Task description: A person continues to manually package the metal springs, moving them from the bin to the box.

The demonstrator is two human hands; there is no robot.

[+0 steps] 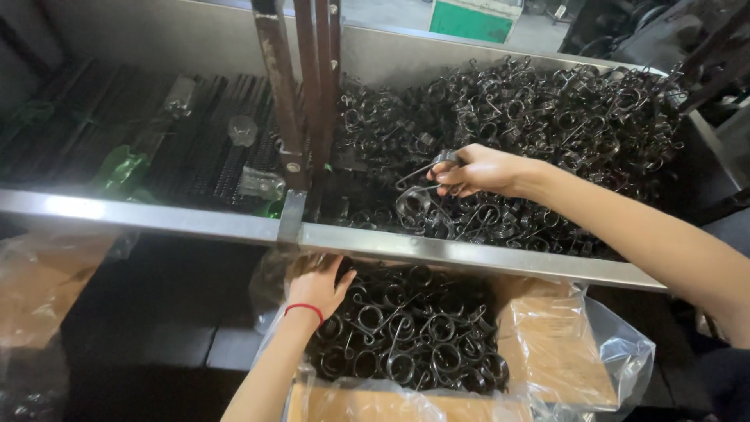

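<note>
Right hand (pixel 478 169) reaches across the steel rail (pixel 437 252), fingers pinching a wire torsion spring (pixel 426 173) above the spring heap (pixel 547 125) beyond. Left hand (pixel 316 285) grips the plastic-lined carton's (pixel 562 352) edge below that rail, fingertips hidden beneath it.

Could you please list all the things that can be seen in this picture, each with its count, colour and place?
wire springs: a large heap, dark, upper metal bin
wire springs in box: many, dark, below the rail
plastic-lined cardboard box: one, brown, bottom centre
metal rail: one, grey, across the middle
upright bars: several, rusty brown, top centre
green box: one, top edge
left hand: red wristband, at box edge
right hand: grips one spring
</note>
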